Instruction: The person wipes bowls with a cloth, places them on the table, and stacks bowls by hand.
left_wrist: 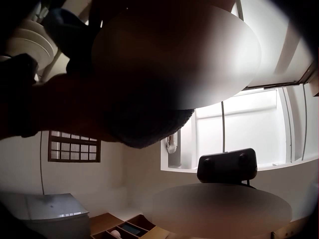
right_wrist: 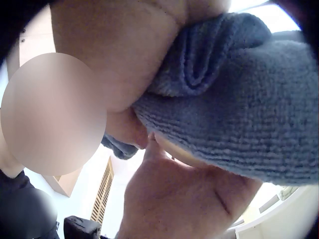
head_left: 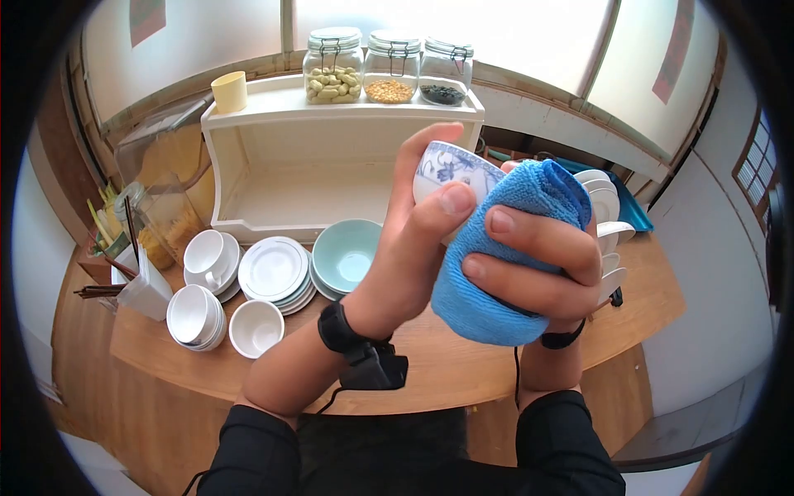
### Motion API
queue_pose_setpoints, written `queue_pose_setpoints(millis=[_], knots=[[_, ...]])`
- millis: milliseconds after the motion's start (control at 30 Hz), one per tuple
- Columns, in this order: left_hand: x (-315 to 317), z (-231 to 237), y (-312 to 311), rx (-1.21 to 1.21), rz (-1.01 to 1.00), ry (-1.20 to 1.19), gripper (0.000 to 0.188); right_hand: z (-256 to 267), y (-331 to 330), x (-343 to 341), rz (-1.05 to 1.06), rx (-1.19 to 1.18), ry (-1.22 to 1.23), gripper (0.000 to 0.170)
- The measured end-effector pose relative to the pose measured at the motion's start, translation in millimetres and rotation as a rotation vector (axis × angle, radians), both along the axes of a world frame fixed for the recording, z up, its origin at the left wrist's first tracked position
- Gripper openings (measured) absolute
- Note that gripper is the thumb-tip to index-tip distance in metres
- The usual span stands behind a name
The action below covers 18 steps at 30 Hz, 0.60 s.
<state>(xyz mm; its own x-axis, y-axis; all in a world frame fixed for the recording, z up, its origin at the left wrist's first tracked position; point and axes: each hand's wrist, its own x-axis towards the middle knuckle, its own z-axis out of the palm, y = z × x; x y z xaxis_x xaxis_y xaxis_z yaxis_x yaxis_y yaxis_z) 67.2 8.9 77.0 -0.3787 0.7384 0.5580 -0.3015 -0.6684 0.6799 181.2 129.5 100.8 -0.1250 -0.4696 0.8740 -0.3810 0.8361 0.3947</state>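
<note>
Raised above the table, a white bowl with a blue floral pattern [head_left: 457, 172] is gripped by my left hand [head_left: 405, 248], thumb on its near side and fingers behind it. My right hand [head_left: 550, 264] holds a folded blue cloth [head_left: 488, 289], its fingers curled over the front. The cloth covers the right part of the bowl. In the right wrist view the cloth [right_wrist: 249, 99] fills the upper right, with the left hand [right_wrist: 184, 199] below it. The left wrist view is dark, and the cloth [left_wrist: 149, 127] shows as a shadowed shape.
White bowls [head_left: 256, 329], stacked plates [head_left: 273, 269], cups [head_left: 207, 255] and a pale green bowl [head_left: 347, 252] stand on the table's left. A rack of white dishes [head_left: 608, 236] is at right. Lidded jars [head_left: 333, 70] and a yellow cup [head_left: 229, 93] top the white shelf [head_left: 273, 116].
</note>
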Motion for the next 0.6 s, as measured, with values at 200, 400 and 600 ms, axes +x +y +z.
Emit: queue_pose_setpoints(millis=[200,400,600], knots=[[-4,2,1,-0.112,0.06,-0.114,0.092,-10,0,-5,0.041,-0.046,0.064,0.039],[-15,4,1,-0.21,-0.352,-0.287,0.089,12,-22,17,-0.261,0.079,-0.29,0.036],[-16,7,-3,0.123,-0.048,-0.191,0.076,-3,0,17,0.358,-0.41,-0.226,0.036]])
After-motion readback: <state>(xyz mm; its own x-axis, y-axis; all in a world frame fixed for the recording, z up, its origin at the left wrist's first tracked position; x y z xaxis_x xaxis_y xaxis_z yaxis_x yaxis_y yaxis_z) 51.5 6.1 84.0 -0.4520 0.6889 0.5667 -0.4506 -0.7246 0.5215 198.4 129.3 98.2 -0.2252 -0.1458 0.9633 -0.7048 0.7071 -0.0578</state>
